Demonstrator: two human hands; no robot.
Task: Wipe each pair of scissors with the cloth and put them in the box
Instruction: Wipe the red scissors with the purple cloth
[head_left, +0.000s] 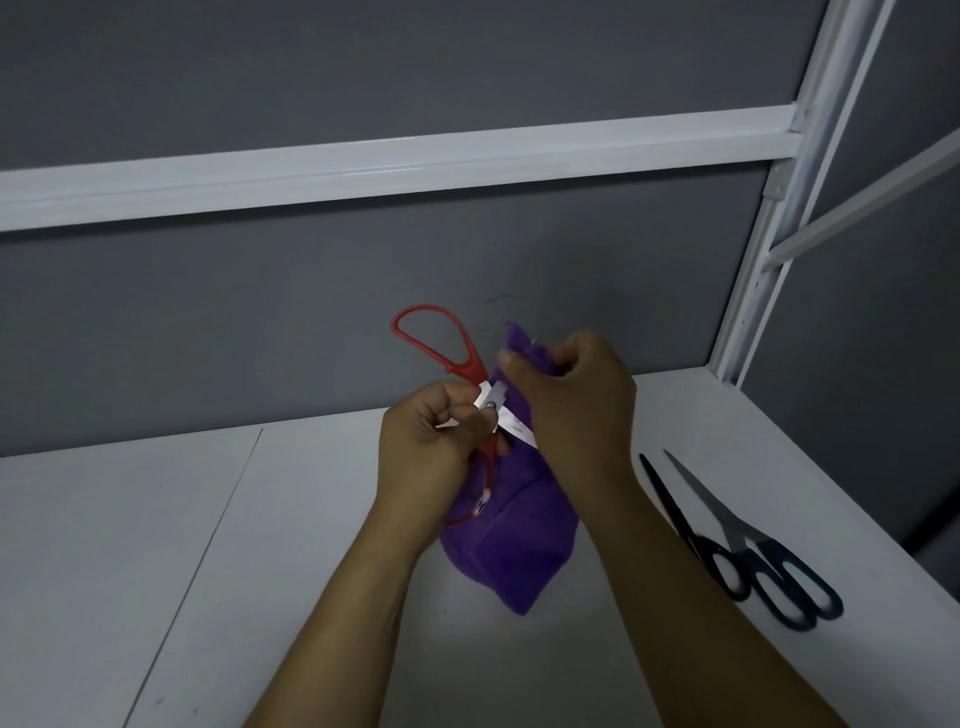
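Head view: no brand or label readable. There's a dark smudge or print on the blade of the red scissors (470, 366), too blurred to read.

The red scissors have thin red plastic loop handles and silvery blades, and are held up in the air over the white tabletop (208, 571), approx. centre of view. One loop sticks up and to the left, clear of both hands. The other runs down behind the L hand, w/ a bit of red showing below against the cloth. Blades point right and down, into the cloth.

L hand (431, 447): fingers curled tight round the scissors at the pivot, thumb side next to the screw.

R hand (571, 400): fingers closed on the purple cloth (511, 551), bunching it round the blade, w/ a tuft poking out above the knuckles. The cloth is fleecy, deep purple, and hangs in a loose fold below both hands. Can't tell if its lower corner touches the tabletop.

To the right, on the tabletop near its edge, lie the black scissors (675, 514) and the teal-handled scissors (795, 592) w/ a silvery blade. They're side by side, handles overlapping, tips pointing away.

Behind are a grey wall (363, 78) and a white metal frame (415, 161).
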